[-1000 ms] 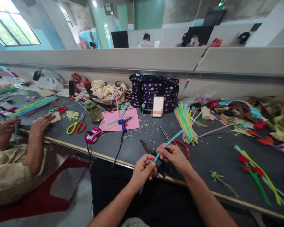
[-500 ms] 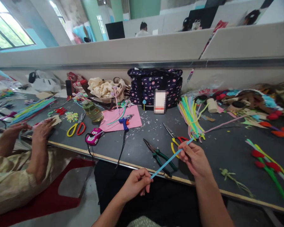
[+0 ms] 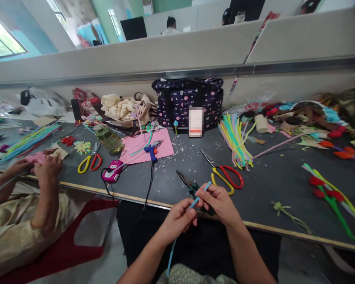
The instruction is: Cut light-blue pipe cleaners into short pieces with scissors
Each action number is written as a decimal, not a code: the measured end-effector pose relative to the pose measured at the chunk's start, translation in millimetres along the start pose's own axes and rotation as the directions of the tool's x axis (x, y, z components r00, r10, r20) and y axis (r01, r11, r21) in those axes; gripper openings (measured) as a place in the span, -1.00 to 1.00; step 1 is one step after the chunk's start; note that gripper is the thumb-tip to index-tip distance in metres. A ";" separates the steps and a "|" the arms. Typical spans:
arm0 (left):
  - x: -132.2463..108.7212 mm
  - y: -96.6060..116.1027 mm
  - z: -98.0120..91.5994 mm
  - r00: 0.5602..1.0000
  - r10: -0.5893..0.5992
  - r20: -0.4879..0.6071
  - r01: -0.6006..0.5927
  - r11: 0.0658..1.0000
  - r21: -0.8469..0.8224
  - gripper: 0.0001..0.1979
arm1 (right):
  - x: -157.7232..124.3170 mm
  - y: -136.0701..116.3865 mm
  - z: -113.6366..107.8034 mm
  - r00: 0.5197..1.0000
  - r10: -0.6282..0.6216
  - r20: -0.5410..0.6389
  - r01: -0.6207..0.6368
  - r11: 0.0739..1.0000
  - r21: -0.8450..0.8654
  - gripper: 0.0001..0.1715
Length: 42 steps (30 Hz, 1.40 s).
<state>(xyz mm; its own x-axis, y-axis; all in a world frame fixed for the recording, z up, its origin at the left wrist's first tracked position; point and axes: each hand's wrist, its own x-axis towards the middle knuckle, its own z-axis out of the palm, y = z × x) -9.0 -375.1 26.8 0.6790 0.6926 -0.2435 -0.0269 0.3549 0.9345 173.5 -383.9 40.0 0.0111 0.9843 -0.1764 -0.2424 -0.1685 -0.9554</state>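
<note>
Pinching one blue strip [image 3: 194, 202], two hands [image 3: 178, 221]

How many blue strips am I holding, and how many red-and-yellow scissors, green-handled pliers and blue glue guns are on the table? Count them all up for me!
Blue strip: 1
Red-and-yellow scissors: 2
Green-handled pliers: 1
Blue glue gun: 1
Total: 5

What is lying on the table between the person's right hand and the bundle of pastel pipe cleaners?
In the head view, the red-and-yellow-handled scissors lie between the right hand and that pipe cleaner bundle.
</note>
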 end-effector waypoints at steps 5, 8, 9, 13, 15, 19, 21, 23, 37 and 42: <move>-2.5 1.6 -0.9 0.995 0.026 -0.095 -0.020 0.998 0.066 -0.50 | -1.3 -2.9 -10.4 0.988 -0.086 -0.132 0.088 0.996 0.006 -0.61; -7.6 -1.1 -8.3 0.989 0.014 -0.147 0.001 0.995 0.102 -0.51 | -2.1 -2.6 -28.6 0.926 -0.175 -0.334 0.170 0.984 -0.047 -0.65; -9.2 -1.8 -11.3 0.985 0.019 -0.173 0.000 0.994 0.110 -0.52 | -2.7 -1.5 -34.2 0.906 -0.199 -0.373 0.166 0.979 -0.120 -0.66; -13.6 -0.9 -23.3 0.952 0.037 -0.303 -0.004 0.994 0.109 -0.50 | -7.7 9.0 -44.3 0.909 -0.313 -0.274 0.095 0.797 -0.596 -0.74; -14.4 0.9 -28.4 0.925 0.043 -0.377 -0.012 0.996 0.085 -0.50 | -11.5 16.9 -42.0 0.928 -0.351 -0.127 0.127 0.617 -0.776 -0.77; -14.1 3.5 -35.5 0.882 0.065 -0.468 -0.050 0.998 0.043 -0.52 | -17.8 30.0 -32.1 0.935 -0.349 0.068 0.190 0.330 -0.925 -0.69; -13.2 3.5 -36.5 0.878 0.069 -0.474 -0.054 0.998 0.044 -0.53 | -17.7 32.7 -27.5 0.931 -0.344 0.121 0.211 0.236 -0.949 -0.58; -12.2 2.7 -35.4 0.879 0.064 -0.472 -0.047 0.998 0.048 -0.54 | -14.9 34.0 -23.3 0.920 -0.347 0.180 0.250 0.170 -0.953 -0.47; -10.1 -3.9 -27.3 0.885 0.030 -0.465 -0.024 1.000 0.018 -0.54 | -23.4 35.4 -72.5 0.667 -0.719 -0.196 -0.038 0.230 -0.973 -0.45; -5.0 -4.7 -21.1 0.906 0.036 -0.421 -0.031 0.999 0.017 -0.56 | -33.5 33.3 -134.2 0.536 -0.778 -0.329 -0.330 0.165 -0.929 -0.41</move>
<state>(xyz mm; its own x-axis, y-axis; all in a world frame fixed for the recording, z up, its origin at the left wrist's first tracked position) -27.8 -367.0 18.1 0.3059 0.9047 -0.2967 -0.0361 0.3224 0.9459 295.3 -429.7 -17.6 0.5132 0.6409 0.5708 0.8579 -0.4025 -0.3194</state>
